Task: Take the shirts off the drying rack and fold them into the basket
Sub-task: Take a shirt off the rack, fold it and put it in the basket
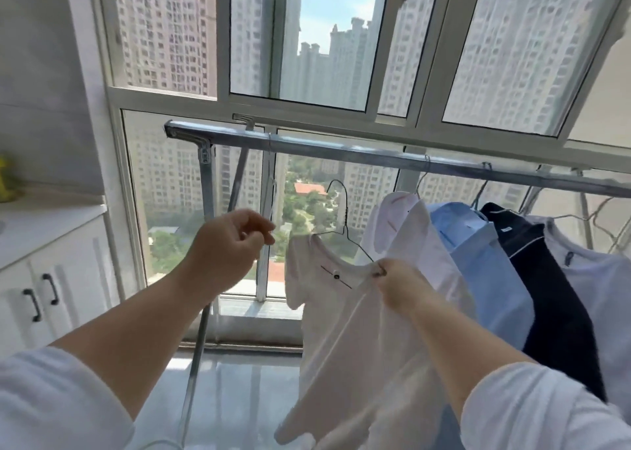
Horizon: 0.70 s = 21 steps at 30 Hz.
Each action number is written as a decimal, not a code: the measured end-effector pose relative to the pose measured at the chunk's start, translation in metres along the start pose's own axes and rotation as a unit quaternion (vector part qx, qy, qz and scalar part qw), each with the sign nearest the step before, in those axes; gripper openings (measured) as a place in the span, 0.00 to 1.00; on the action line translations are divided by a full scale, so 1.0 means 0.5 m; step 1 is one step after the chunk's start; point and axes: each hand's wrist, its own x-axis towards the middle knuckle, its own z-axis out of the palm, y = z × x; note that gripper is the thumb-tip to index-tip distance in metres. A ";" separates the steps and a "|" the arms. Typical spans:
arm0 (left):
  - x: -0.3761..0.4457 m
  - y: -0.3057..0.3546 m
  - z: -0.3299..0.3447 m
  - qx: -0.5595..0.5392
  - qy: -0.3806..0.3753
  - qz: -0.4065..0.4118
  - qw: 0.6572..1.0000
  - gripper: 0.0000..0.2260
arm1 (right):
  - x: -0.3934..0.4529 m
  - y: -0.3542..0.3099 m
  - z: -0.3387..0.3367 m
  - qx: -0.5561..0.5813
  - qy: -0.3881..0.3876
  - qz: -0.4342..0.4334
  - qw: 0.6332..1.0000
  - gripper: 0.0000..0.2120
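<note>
A white T-shirt [345, 340] hangs on a thin wire hanger [343, 210] whose hook is off the rail and free in the air. My right hand [397, 289] pinches the shirt's collar together with the hanger wire. My left hand [232, 244] is raised to the left of the shirt with its fingers curled and thumb near the fingertips. Whether it pinches the bare wire hanger [272, 179] hanging edge-on from the rail is unclear. On the metal drying rack rail [341, 149] hang a white shirt [409, 231], a light blue shirt [491, 272], a dark navy shirt [553, 306] and a pale shirt [601, 279].
The rack's leg [201, 330] slants down to the glossy floor [239, 398]. White cabinets [65, 279] with black handles and a counter stand at the left. Large windows [307, 74] close off the space behind the rack. No basket is in view.
</note>
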 end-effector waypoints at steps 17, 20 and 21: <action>-0.265 -0.177 -0.154 0.436 -0.275 -0.106 0.850 0.13 | -0.304 -0.122 0.062 0.050 -0.065 -0.068 0.994 0.21; -0.285 -0.155 -0.196 0.391 -0.249 -0.071 0.883 0.15 | -0.319 -0.148 0.094 0.067 -0.068 -0.091 0.991 0.20; -0.288 -0.138 -0.202 0.374 -0.237 -0.050 0.895 0.15 | -0.326 -0.162 0.108 0.074 -0.075 -0.106 0.989 0.19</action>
